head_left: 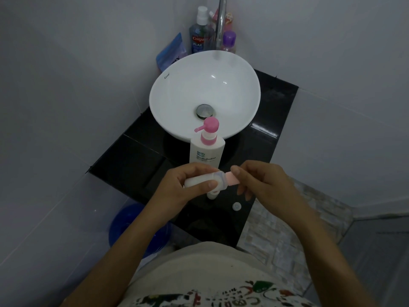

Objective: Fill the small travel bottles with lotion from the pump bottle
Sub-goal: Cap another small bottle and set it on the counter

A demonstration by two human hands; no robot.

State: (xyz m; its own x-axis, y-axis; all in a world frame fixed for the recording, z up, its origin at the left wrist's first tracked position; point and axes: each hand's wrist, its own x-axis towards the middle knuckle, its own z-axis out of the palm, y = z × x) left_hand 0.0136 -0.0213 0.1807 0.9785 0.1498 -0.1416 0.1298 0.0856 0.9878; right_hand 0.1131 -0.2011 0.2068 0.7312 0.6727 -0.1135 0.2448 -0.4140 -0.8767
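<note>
A white pump bottle [207,150] with a pink pump head stands on the black counter, just in front of the basin. Below it, my left hand [177,187] grips a small white travel bottle [199,181] held on its side. My right hand [259,181] pinches the bottle's pink cap [232,180] at its right end. Under my hands a second small white bottle [213,194] stands on the counter, mostly hidden. A loose white cap [236,206] lies to its right.
A white round basin [177,89] sits on the black counter [132,160] beneath a chrome tap [221,21]. Mouthwash [199,36], a purple-capped bottle [229,41] and a blue pouch [170,52] stand behind it. A blue bucket [137,227] sits on the floor at left.
</note>
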